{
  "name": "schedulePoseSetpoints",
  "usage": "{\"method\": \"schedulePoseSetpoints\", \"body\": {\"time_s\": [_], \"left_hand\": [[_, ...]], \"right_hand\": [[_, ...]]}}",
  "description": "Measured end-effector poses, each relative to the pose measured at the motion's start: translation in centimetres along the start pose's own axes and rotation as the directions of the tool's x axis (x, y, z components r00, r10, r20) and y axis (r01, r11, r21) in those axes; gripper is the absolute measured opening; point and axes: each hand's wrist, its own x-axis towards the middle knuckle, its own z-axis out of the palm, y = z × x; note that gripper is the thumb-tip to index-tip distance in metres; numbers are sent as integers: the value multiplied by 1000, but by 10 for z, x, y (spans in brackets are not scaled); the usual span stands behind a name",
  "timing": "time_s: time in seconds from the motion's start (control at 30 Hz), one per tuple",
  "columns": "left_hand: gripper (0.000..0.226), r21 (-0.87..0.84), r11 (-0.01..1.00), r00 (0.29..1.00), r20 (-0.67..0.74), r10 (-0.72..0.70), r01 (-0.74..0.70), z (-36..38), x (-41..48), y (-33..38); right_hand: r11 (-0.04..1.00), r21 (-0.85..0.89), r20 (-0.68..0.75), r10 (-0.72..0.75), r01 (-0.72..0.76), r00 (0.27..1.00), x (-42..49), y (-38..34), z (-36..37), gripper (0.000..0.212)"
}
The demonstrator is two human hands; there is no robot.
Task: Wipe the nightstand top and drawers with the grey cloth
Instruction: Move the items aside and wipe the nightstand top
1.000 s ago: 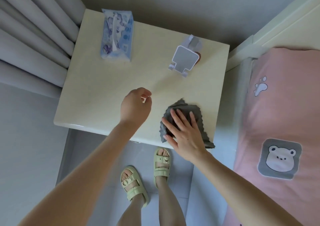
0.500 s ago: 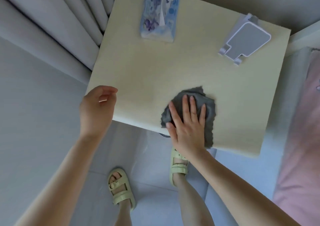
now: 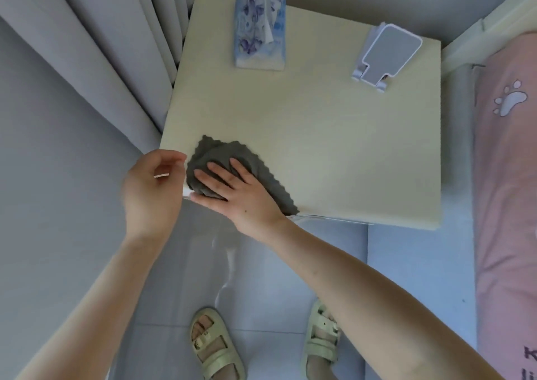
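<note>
The right hand's fingers (image 3: 216, 173) lie flat and spread on the grey cloth (image 3: 229, 158), pressing it onto the nightstand worktop (image 3: 319, 147). The cloth has slid from the front middle to the corner at 7 o'clock. The left hand (image 3: 151, 185), loosely curled and empty, now hovers just beside that corner. The front strip looks covered; the drawers are not yet wiped.
</note>
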Motion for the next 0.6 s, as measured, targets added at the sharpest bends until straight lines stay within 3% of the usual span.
{"method": "schedulePoseSetpoints", "body": {"time_s": [0.07,0.23,0.3,0.33,0.4,0.47,0.5,0.53,0.6], "left_hand": [[16,5,1000,1000,12,20,-20,12,-6,7],[17,-3,990,989,48,142,-142,53,-23,33],[18,-22,982,980,70,188,-187,70,-24,41],[19,-26,977,974,79,212,-211,78,-21,43],[19,-25,963,958,99,270,-269,94,-14,47],[18,4,952,944,129,304,-307,105,-3,51],[18,19,942,935,133,329,-335,109,2,54],[18,31,929,923,131,363,-370,114,8,57],[17,54,891,889,114,443,-451,120,20,63]], "right_hand": [[998,-53,27,-32,34,999,-38,15,-3,47],[988,-117,75,109,-99,991,-169,71,-21,52],[970,-29,23,241,-240,970,-213,86,-38,65],[937,119,-32,334,-329,942,-222,91,-51,74],[704,519,-53,593,-485,804,-220,108,-89,84],[453,762,-70,768,-462,637,-202,142,-122,73],[453,753,-89,789,-477,608,-192,162,-133,70],[504,684,-85,773,-528,629,-184,181,-140,71],[640,359,-25,734,-679,679,-173,208,-131,71]]}}
